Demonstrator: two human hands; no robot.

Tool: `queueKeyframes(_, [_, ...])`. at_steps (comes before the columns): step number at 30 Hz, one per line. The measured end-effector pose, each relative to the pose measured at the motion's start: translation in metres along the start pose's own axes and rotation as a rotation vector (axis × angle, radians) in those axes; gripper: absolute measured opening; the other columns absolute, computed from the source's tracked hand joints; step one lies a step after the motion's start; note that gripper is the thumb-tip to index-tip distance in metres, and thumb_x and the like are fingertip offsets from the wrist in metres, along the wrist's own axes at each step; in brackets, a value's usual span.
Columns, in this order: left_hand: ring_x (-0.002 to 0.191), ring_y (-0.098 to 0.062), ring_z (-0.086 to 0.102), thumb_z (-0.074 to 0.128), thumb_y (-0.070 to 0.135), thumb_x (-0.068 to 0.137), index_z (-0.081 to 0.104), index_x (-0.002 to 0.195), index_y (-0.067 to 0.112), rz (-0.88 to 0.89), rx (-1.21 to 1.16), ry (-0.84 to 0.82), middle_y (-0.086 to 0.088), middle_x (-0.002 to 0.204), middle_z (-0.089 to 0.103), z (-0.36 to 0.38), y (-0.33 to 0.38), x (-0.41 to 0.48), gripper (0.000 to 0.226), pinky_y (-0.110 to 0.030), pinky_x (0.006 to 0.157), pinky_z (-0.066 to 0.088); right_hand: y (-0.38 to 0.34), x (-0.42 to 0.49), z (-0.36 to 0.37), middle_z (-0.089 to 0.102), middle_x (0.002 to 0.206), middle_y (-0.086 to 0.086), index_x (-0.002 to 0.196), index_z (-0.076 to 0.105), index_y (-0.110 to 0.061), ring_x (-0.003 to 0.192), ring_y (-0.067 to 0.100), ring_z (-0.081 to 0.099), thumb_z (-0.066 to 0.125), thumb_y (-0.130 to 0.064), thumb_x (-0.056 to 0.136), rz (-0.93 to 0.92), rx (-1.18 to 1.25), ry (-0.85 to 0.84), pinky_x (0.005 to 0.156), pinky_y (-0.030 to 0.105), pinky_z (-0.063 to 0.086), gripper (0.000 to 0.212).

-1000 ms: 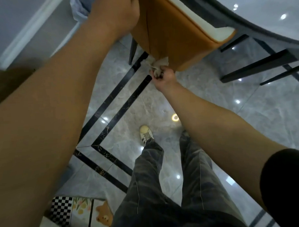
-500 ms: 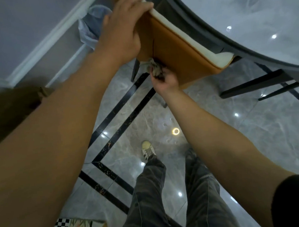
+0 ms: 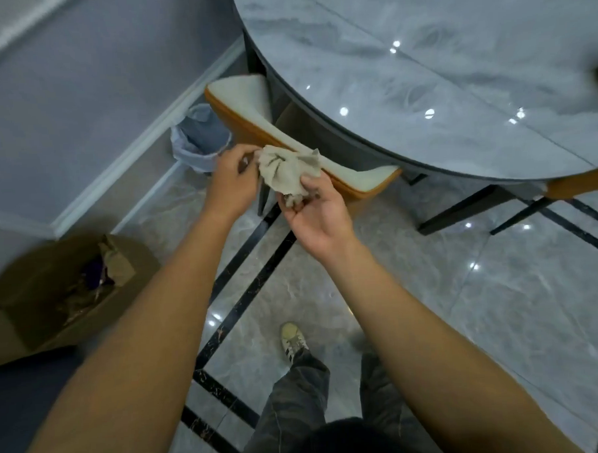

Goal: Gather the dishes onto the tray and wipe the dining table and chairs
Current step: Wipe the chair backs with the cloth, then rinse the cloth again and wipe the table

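Both grips meet on the crumpled beige cloth (image 3: pixel 285 174), held in the air in front of the chair: the right hand (image 3: pixel 312 213) has its fingers curled under the lower bunch of fabric with the thumb pressed on top, and the left hand (image 3: pixel 232 181) pinches the cloth's upper left edge between thumb and fingertips. Below the forearms, dark trousers and a pale striped shoe (image 3: pixel 293 339) stand on the glossy grey marble floor (image 3: pixel 499 303), which is crossed by black inlay bands. At left, an open cardboard box (image 3: pixel 57 295) with crumpled paper inside sits on the floor. Just behind the cloth stands the chair (image 3: pixel 354 181), orange-backed with a cream front, pushed in under the rim of the round grey marble surface (image 3: pixel 438 76). Beside the chair, against the wall, sits a small bin with a pale liner (image 3: pixel 198 141). Black legs of the surface show under its edge at right.
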State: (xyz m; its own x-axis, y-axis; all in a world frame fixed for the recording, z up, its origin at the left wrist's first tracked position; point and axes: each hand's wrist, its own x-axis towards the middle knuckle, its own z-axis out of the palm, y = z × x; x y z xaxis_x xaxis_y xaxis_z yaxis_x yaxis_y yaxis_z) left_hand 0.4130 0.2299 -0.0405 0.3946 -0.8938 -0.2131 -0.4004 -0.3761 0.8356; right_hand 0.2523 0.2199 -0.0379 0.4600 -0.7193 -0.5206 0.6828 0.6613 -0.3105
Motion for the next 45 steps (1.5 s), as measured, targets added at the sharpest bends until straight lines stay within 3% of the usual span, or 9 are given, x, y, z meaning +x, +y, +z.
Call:
queueKeyframes(5, [0.111, -0.022, 0.071, 0.039, 0.033, 0.109, 0.067, 0.133, 0.017, -0.339, -0.724, -0.103, -0.003, 0.119, 0.077, 0.026, 0.040, -0.071, 0.040, -0.040, 0.089, 0.059, -0.047, -0.048, -0.008, 0.069, 0.124, 0.015, 0.115, 0.055, -0.017, 0.109, 0.027, 0.069, 0.060, -0.002, 0.094, 0.009, -0.377, -0.059, 0.084, 0.042, 0.059, 0.026])
queueKeyframes(8, [0.102, -0.019, 0.071, 0.042, 0.033, 0.109, 0.064, 0.136, 0.014, -0.308, -0.783, -0.112, -0.006, 0.115, 0.076, 0.042, 0.066, -0.095, 0.040, -0.036, 0.080, 0.060, -0.082, -0.070, -0.021, 0.070, 0.112, 0.010, 0.108, 0.057, -0.017, 0.100, 0.026, 0.067, 0.067, -0.008, 0.094, 0.002, -0.563, -0.060, 0.082, 0.042, 0.056, 0.019])
queueKeyframes(11, [0.109, -0.027, 0.069, 0.042, 0.042, 0.108, 0.065, 0.135, 0.012, -0.333, -0.831, -0.148, -0.013, 0.125, 0.073, 0.060, 0.086, -0.106, 0.046, -0.042, 0.090, 0.056, -0.114, -0.087, -0.037, 0.067, 0.106, 0.012, 0.101, 0.054, -0.018, 0.095, 0.028, 0.063, 0.079, -0.016, 0.086, -0.022, -0.714, -0.082, 0.078, 0.044, 0.054, 0.029])
queueKeyframes(16, [0.093, -0.024, 0.066, 0.054, 0.025, 0.108, 0.063, 0.099, 0.013, -0.251, -0.566, -0.151, -0.009, 0.098, 0.070, 0.103, 0.119, -0.111, 0.017, -0.035, 0.080, 0.057, -0.162, -0.109, -0.072, 0.064, 0.086, 0.003, 0.083, 0.053, -0.022, 0.076, 0.017, 0.062, 0.080, -0.015, 0.085, -0.027, -0.843, -0.102, 0.065, 0.036, 0.050, 0.029])
queueKeyframes(20, [0.104, -0.028, 0.067, 0.055, 0.053, 0.099, 0.060, 0.089, 0.028, -0.187, -0.315, -0.172, -0.011, 0.106, 0.068, 0.144, 0.147, -0.109, 0.028, -0.058, 0.098, 0.056, -0.213, -0.120, -0.103, 0.060, 0.089, 0.008, 0.088, 0.051, -0.016, 0.079, 0.017, 0.059, 0.071, -0.016, 0.094, -0.027, -0.870, -0.068, 0.071, 0.038, 0.052, 0.021])
queueKeyframes(24, [0.104, -0.030, 0.068, 0.053, 0.061, 0.094, 0.059, 0.094, 0.028, -0.149, -0.281, -0.114, -0.008, 0.104, 0.068, 0.183, 0.177, -0.110, 0.034, -0.062, 0.095, 0.056, -0.270, -0.129, -0.125, 0.056, 0.078, -0.003, 0.085, 0.050, -0.012, 0.074, 0.011, 0.054, 0.069, -0.017, 0.097, -0.145, -0.992, -0.040, 0.070, 0.033, 0.047, 0.024])
queueKeyframes(33, [0.085, -0.023, 0.053, 0.055, 0.049, 0.095, 0.050, 0.083, 0.015, -0.196, -0.469, 0.106, -0.008, 0.087, 0.053, 0.263, 0.247, -0.094, 0.037, -0.043, 0.079, 0.041, -0.389, -0.133, -0.145, 0.043, 0.069, -0.006, 0.069, 0.043, -0.013, 0.067, 0.008, 0.039, 0.074, -0.023, 0.094, -0.472, -1.187, 0.067, 0.060, 0.021, 0.031, 0.041])
queueKeyframes(39, [0.088, -0.016, 0.054, 0.048, 0.047, 0.108, 0.056, 0.101, 0.000, -0.249, -0.346, -0.038, -0.005, 0.093, 0.055, 0.299, 0.286, -0.078, 0.047, -0.032, 0.074, 0.041, -0.445, -0.133, -0.151, 0.039, 0.061, -0.007, 0.062, 0.041, -0.011, 0.063, 0.011, 0.037, 0.077, -0.008, 0.086, -0.566, -1.157, 0.094, 0.061, 0.027, 0.032, 0.043])
queueKeyframes(45, [0.065, -0.004, 0.063, 0.072, 0.047, 0.095, 0.059, 0.096, 0.007, -0.194, -0.284, -0.156, 0.000, 0.081, 0.065, 0.305, 0.311, -0.055, 0.042, -0.017, 0.055, 0.049, -0.489, -0.117, -0.146, 0.040, 0.078, 0.006, 0.094, 0.048, -0.010, 0.073, 0.023, 0.037, 0.072, -0.006, 0.092, -0.508, -0.912, 0.016, 0.063, 0.032, 0.034, 0.025])
